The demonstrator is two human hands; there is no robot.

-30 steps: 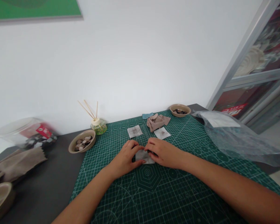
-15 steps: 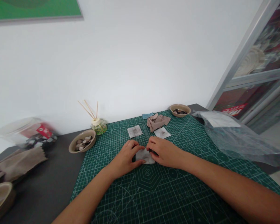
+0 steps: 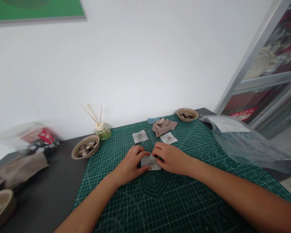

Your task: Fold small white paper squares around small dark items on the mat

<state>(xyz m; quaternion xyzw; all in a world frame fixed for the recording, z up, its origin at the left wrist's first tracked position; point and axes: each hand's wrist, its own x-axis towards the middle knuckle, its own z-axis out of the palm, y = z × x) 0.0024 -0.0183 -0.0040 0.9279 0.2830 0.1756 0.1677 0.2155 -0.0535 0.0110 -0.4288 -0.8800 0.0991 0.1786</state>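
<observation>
A small stained white pad [image 3: 151, 162] lies on the green cutting mat [image 3: 160, 200], pinched between both my hands. My left hand [image 3: 131, 165] grips its left edge with thumb and fingers. My right hand [image 3: 171, 158] holds the right edge, and a small dark object shows under its fingers. Two more white pads [image 3: 140, 136] [image 3: 168, 138] lie just beyond, with a crumpled beige cloth [image 3: 163, 126] behind them.
A tan bowl of buttons [image 3: 85, 147] and a reed diffuser [image 3: 102, 130] stand at the left, a second bowl [image 3: 187, 114] at the back right. A clear plastic bag [image 3: 244, 142] covers the right side. A plastic jar [image 3: 29, 137] and brown cloth [image 3: 16, 170] lie far left.
My right hand has shifted very slightly on the pad; otherwise both hands stay on the pad in the same place.
</observation>
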